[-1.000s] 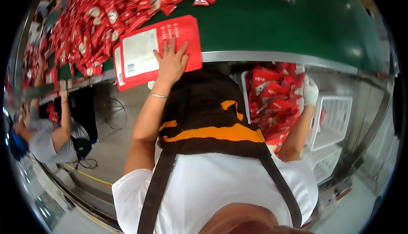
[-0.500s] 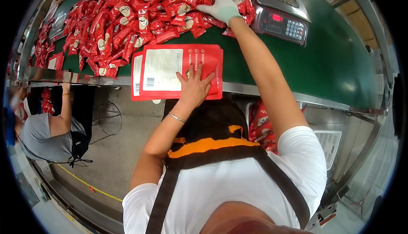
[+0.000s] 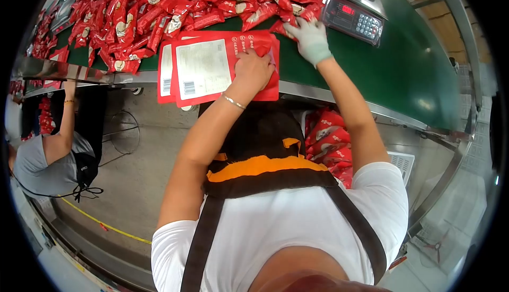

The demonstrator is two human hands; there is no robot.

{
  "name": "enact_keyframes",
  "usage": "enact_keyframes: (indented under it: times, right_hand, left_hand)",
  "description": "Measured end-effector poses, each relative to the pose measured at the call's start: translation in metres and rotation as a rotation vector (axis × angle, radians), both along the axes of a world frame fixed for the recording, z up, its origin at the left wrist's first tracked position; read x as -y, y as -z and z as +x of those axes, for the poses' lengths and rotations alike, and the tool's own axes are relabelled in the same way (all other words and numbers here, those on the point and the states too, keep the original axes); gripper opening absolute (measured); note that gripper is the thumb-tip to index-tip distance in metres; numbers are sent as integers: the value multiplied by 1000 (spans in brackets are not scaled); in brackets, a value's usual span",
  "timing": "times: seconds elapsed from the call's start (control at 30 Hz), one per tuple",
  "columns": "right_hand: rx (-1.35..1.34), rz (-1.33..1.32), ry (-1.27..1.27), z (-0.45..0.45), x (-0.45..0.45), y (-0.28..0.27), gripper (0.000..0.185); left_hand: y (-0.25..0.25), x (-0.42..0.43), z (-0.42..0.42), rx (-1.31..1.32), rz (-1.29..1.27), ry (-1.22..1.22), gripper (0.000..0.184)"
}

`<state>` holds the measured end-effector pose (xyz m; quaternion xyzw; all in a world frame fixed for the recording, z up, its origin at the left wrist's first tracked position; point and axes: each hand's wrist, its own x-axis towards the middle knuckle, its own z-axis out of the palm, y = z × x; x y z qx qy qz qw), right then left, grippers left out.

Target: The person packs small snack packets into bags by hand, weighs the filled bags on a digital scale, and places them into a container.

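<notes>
My left hand (image 3: 254, 70), bare with a bracelet at the wrist, has its fingers curled on the right part of the flat red pouches (image 3: 204, 69), which lie stacked at the table's front edge. My right hand (image 3: 309, 40), in a pale glove, reaches to the right end of the pile of small red packets (image 3: 175, 5). Its fingers are bent over red packets beside the scale (image 3: 352, 19), and their tips are partly hidden among the wrappers.
The green table (image 3: 403, 69) has a metal front edge. Below it, a bin of filled red pouches (image 3: 328, 143) stands right of my apron, near a white basket (image 3: 401, 164). At the left, a co-worker in a grey shirt (image 3: 40, 162) stands at the table.
My right hand has come up from the bin to the packet pile, then moved right and down towards the scale. My left hand's fingers, spread before, have curled on the pouches.
</notes>
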<state>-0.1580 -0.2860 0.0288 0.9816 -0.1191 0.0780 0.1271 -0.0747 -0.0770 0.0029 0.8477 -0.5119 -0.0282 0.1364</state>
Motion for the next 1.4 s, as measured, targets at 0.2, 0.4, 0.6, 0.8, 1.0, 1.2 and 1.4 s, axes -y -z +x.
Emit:
enact_keyframes:
  times: [0.2, 0.4, 0.6, 0.8, 1.0, 1.2, 1.4]
  right_hand:
    - [-30, 300, 171, -90, -10, 8, 62]
    - [91, 582, 174, -76, -21, -27, 47]
    - [391, 481, -486, 70, -41, -31, 53]
    - [-124, 323, -483, 136, -24, 5, 63]
    - [130, 433, -269, 66, -36, -27, 52]
    - [482, 832, 6, -97, -36, -5, 58]
    - [182, 961, -18, -96, -84, -5, 59]
  left_hand:
    - [-2, 5, -3, 29, 153, -44, 45]
    - [-2, 21, -6, -3, 308, -177, 39]
    - [-5, 17, -4, -11, 281, -142, 31]
    - [-15, 5, -9, 11, 305, -91, 32]
    - [-3, 17, -4, 76, 447, -4, 29]
    - [-14, -6, 0, -242, 129, -214, 24]
    - [3, -27, -13, -464, -526, -133, 11]
